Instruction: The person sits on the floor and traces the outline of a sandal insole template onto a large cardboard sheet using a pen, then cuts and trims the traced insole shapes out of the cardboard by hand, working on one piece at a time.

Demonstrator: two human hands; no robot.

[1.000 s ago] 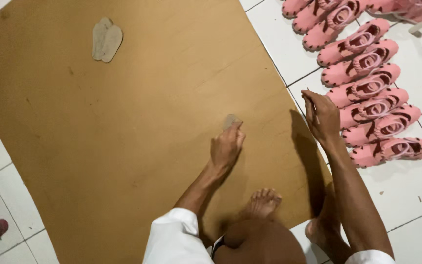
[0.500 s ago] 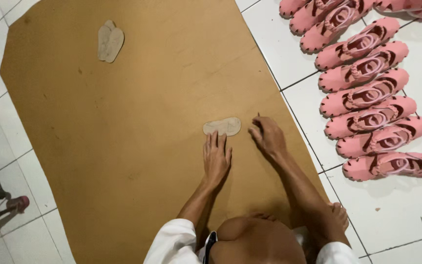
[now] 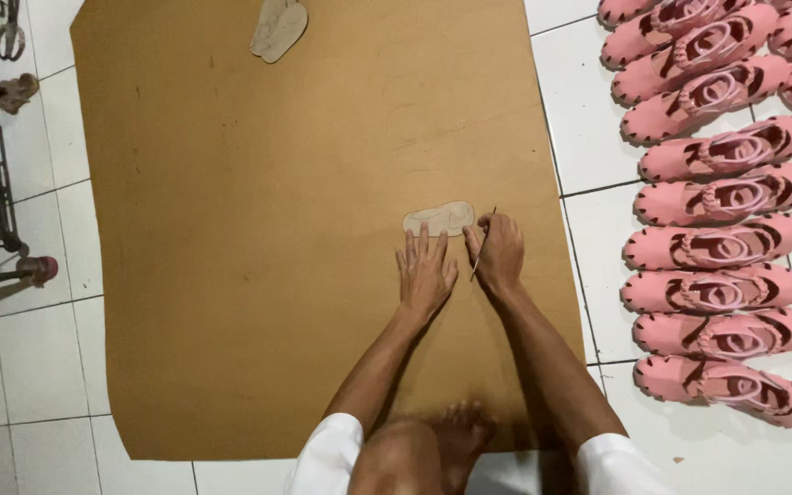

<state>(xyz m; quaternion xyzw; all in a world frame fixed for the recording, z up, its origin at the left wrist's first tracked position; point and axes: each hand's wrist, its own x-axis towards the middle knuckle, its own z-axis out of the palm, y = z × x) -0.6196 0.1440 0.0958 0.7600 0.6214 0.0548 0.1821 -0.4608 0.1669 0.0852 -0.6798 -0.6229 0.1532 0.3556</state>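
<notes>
Tracing a sole pattern on brown board
Left hand (image 3: 426, 275) fingers (image 3: 423, 240) spread flat, pressing the sole pattern (image 3: 439, 219) at 12 o'clock; right hand (image 3: 499, 259) fingers closed around a thin pen (image 3: 481, 246).

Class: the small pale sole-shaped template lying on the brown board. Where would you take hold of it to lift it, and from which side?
Probably by the free left end of the template, from the far side. It lies flat, so a fingertip must slide under its edge. The left hand presses its near edge, and the right hand, holding a thin tool, crowds the right end.

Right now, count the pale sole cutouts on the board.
2: near cutout at left hand fingertips, by the right hand and its thin tool; far cutout at board top edge, possibly stacked.
</notes>
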